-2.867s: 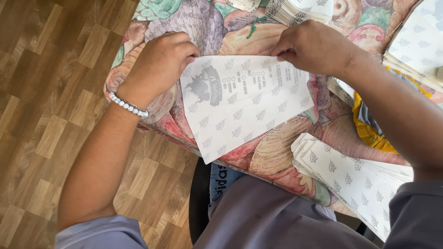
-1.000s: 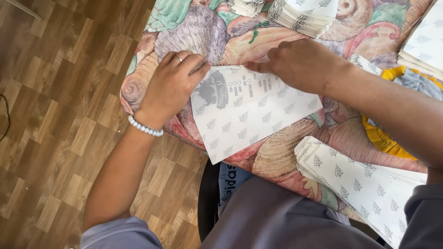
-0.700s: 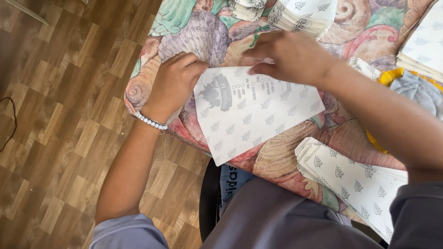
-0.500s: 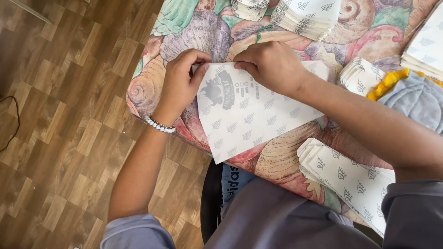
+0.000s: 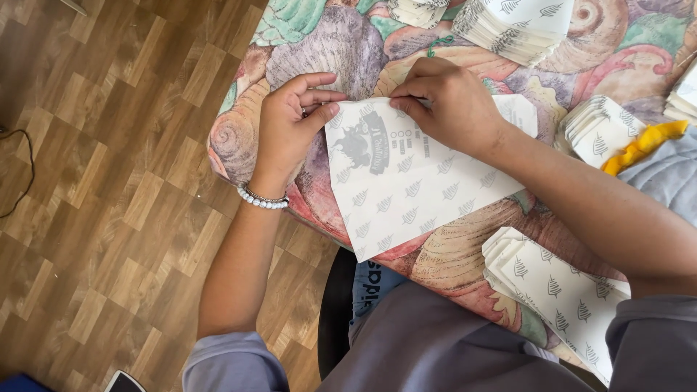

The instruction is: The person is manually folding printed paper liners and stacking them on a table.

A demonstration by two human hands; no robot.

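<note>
A white paper sheet (image 5: 414, 185) printed with grey leaf marks and a dark emblem lies flat on the shell-patterned tablecloth (image 5: 341, 51), one corner hanging past the near table edge. My left hand (image 5: 290, 127), with a white bead bracelet on the wrist, pinches the sheet's upper left corner. My right hand (image 5: 446, 101) presses its fingertips down on the sheet's top edge, just right of the left hand.
Stacks of folded printed paper stand at the back (image 5: 519, 25) and right (image 5: 599, 127). A pile of flat sheets (image 5: 559, 283) lies near my right elbow. A yellow and grey cloth (image 5: 653, 156) sits far right. Wooden parquet floor (image 5: 109, 203) is left of the table.
Both hands have slid along the sheet's top edge and come closer together near its upper left corner. The sheet stays flat in the same place.
</note>
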